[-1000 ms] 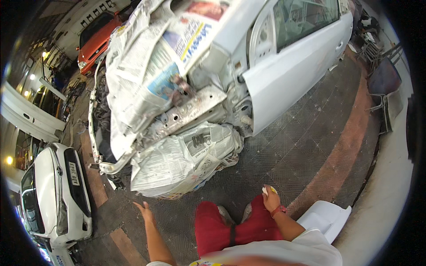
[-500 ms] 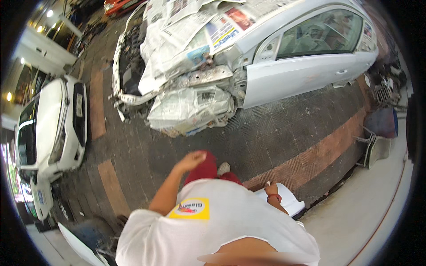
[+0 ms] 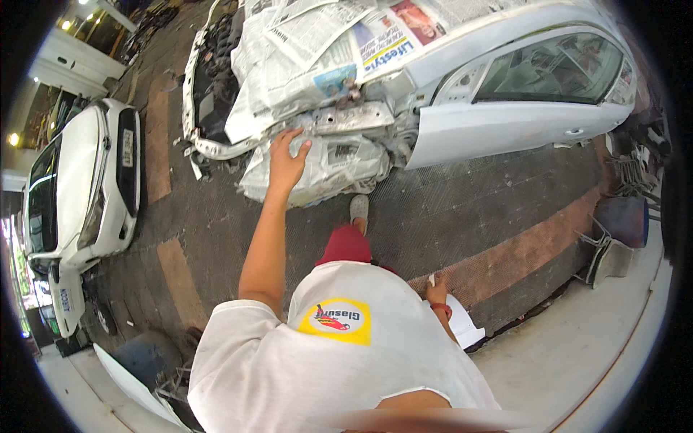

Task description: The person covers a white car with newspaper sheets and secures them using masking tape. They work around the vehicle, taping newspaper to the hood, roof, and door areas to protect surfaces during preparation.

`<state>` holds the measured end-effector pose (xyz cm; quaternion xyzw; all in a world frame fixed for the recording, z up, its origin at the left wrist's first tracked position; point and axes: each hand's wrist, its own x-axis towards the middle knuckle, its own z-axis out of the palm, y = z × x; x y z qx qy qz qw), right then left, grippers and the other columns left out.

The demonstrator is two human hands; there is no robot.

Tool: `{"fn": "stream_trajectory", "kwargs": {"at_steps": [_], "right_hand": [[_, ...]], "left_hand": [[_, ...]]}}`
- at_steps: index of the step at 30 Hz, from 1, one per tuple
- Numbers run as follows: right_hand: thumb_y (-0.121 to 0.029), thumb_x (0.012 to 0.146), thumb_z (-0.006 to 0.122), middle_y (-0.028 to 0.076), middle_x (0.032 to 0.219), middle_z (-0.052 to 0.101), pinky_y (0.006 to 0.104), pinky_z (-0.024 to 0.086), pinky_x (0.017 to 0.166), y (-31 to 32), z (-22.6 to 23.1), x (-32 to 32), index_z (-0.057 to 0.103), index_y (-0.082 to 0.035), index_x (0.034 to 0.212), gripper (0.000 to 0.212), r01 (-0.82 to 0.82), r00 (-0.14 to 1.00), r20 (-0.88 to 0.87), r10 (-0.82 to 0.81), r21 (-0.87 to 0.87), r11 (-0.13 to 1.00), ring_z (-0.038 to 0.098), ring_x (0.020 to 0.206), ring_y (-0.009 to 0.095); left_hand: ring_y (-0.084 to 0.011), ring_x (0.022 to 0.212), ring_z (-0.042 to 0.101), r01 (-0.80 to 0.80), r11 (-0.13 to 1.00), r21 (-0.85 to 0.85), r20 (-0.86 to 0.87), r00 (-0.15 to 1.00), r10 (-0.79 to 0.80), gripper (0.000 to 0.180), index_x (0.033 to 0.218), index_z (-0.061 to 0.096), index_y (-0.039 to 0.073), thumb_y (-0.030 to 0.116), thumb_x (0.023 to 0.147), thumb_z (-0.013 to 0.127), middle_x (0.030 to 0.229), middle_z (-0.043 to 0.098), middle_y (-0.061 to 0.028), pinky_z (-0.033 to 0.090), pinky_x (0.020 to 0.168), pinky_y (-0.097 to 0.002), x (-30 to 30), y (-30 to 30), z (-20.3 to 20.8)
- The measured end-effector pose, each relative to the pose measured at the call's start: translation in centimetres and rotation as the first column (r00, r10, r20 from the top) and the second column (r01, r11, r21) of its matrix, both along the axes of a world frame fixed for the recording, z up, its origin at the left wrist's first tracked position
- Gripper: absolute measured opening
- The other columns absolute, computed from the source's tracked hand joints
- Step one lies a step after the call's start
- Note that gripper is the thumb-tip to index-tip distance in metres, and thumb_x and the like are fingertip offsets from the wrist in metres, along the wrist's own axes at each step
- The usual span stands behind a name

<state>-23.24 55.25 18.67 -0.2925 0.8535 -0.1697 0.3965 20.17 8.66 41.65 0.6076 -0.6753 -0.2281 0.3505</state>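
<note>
Yeah, my left hand (image 3: pixel 288 166) had fingers spread by the newspaper bundle (image 3: pixel 343 164), presumably wrapped for protection, while my right hand (image 3: pixel 437 292) pinched a small white thing (image 3: pixel 432 278).

item (image 3: pixel 432 278) in right fingers (image 3: pixel 438 287) too small to tell; papered car (image 3: pixel 498 133) cut off above

The left hand (image 3: pixel 289 166) (bare, outstretched) is near the newspaper-draped car (image 3: pixel 462 130).
</note>
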Motion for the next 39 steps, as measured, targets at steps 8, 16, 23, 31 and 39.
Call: {"fn": "stream_trajectory", "kwargs": {"at_steps": [8,16,23,31,39], "right_hand": [[-0.023,0.097,0.074,0.027,0.145,0.068,0.0466,0.055,0.108,-3.6,2.3,-3.4,0.056,0.002,0.153,0.064,0.060,0.997,0.044,-0.067,0.154,0.986,0.069,0.131,0.042],[-0.028,0.102,0.070,0.029,0.146,0.067,0.0494,0.051,0.114,-14.4,5.9,-6.9,0.053,-0.003,0.157,0.063,0.250,0.965,-0.072,-0.252,-0.036,0.968,0.065,0.136,0.044],[-0.027,0.104,0.069,0.025,0.125,0.072,0.0473,0.054,0.094,-16.1,7.3,-3.8,0.050,-0.005,0.157,0.060,0.123,0.976,-0.187,-0.115,0.031,0.992,0.070,0.107,0.039],[-0.032,0.102,0.071,0.032,0.136,0.071,0.0498,0.055,0.107,-7.9,7.5,-1.6,0.050,-0.001,0.157,0.066,0.293,0.955,-0.050,-0.292,0.294,0.910,0.071,0.126,0.046],[-0.025,0.103,0.074,0.021,0.100,0.080,0.0400,0.059,0.072,-2.1,1.7,-8.5,0.052,-0.002,0.155,0.061,0.248,0.969,-0.039,-0.245,0.109,0.963,0.077,0.085,0.027]], "left_hand": [[-0.0504,0.160,0.030,0.087,0.959,-0.271,0.176,0.984,-0.040,0.060,0.151,0.069,0.032,0.037,0.094,0.086,0.176,0.030,-0.0266,0.031,0.128,-0.0598,-5.1,-14.8,6.1],[-0.0551,0.161,0.029,0.413,0.713,-0.567,0.496,0.862,-0.104,0.060,0.152,0.069,0.034,0.045,0.095,0.083,0.177,0.028,-0.0306,0.032,0.127,-0.0616,-17.4,-28.1,13.6],[-0.0578,0.164,0.015,0.372,0.853,-0.367,0.575,0.811,-0.107,0.068,0.154,0.066,0.025,0.062,0.098,0.069,0.181,0.020,-0.0258,0.016,0.126,-0.0788,-23.5,-33.2,15.7],[-0.0469,0.158,0.038,0.280,0.887,-0.368,0.571,0.820,-0.022,0.080,0.155,0.055,-0.002,0.048,0.096,0.077,0.170,0.042,-0.0292,0.028,0.128,-0.0664,-23.0,-35.0,16.1],[-0.0500,0.144,0.053,0.200,0.684,-0.702,0.313,0.949,0.044,0.064,0.154,0.057,-0.001,0.031,0.100,0.073,0.153,0.059,-0.0323,0.044,0.121,-0.0507,-18.0,-33.4,21.8]]}}
